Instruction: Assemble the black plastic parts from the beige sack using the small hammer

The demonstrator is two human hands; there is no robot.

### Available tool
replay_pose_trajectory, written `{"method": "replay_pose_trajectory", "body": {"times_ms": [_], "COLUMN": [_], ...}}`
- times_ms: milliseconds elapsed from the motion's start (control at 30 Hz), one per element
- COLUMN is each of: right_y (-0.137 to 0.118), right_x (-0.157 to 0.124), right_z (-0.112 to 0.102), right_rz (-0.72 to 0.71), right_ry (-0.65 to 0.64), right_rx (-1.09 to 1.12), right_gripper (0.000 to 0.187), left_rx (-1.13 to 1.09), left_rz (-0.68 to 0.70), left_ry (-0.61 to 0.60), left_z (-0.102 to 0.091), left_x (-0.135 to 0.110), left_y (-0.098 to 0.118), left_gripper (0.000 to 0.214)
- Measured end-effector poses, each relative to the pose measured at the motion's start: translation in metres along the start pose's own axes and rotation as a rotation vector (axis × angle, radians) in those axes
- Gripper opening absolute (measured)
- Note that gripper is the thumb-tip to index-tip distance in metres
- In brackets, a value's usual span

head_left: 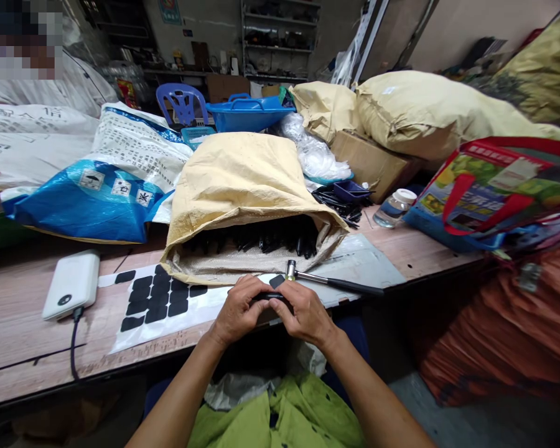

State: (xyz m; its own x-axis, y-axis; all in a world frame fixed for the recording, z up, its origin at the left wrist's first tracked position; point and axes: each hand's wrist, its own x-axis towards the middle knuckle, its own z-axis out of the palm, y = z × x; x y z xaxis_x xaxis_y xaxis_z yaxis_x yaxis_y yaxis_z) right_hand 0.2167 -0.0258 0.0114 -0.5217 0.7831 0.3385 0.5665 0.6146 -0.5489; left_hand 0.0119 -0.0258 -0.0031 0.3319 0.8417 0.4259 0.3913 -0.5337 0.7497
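Note:
Both my hands meet at the table's front edge around a slim black rod-like piece (271,296), most of it hidden by my fingers. My left hand (243,306) pinches its left part, and my right hand (303,308) grips its right part, thumbs close together. Just beyond the right hand lies a small hammer (317,277) with a metal head and black handle. In front of me a cream woven sack (242,180) gapes toward my hands, full of similar dark pieces (256,238). To the left lies a white sheet (121,339) with black rounded-square stickers (156,292).
A white power bank (72,283) with a cable lies at left. Blue-and-white sacks (107,180) stand behind it. To the right are a lidded jar (394,208), a colourful red-handled bag (499,193) and more black pieces (340,202). A person is partly visible at far left.

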Motion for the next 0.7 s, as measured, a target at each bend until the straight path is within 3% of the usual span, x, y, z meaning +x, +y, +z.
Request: {"method": "replay_pose_trajectory", "body": {"times_ms": [100, 233, 333, 400, 533, 700], "right_y": [-0.004, -0.012, -0.018, -0.02, -0.02, -0.018], "right_x": [0.003, 0.006, 0.01, 0.011, 0.011, 0.009], "right_z": [0.002, 0.013, 0.024, 0.031, 0.037, 0.039], "right_rz": [0.017, 0.01, -0.014, -0.029, -0.052, -0.043], "right_ry": [0.016, 0.042, 0.043, 0.034, 0.025, 0.043], "right_rx": [-0.042, -0.116, -0.121, -0.104, -0.034, 0.012], "right_gripper": [0.019, 0.02, 0.016, 0.026, 0.035, 0.04], "left_rx": [-0.063, -0.107, 0.022, 0.147, 0.328, 0.388], "left_rz": [-0.069, -0.196, -0.258, -0.302, -0.322, -0.326], "left_ry": [-0.01, 0.067, 0.1, 0.125, 0.167, 0.155], "left_z": [-0.006, -0.006, 0.005, 0.013, 0.023, 0.026], "left_x": [0.001, 0.009, 0.017, 0.02, 0.021, 0.016], "left_y": [0.005, 0.019, 0.03, 0.034, 0.032, 0.027], "left_gripper": [0.019, 0.035, 0.045, 0.05, 0.053, 0.053]}}
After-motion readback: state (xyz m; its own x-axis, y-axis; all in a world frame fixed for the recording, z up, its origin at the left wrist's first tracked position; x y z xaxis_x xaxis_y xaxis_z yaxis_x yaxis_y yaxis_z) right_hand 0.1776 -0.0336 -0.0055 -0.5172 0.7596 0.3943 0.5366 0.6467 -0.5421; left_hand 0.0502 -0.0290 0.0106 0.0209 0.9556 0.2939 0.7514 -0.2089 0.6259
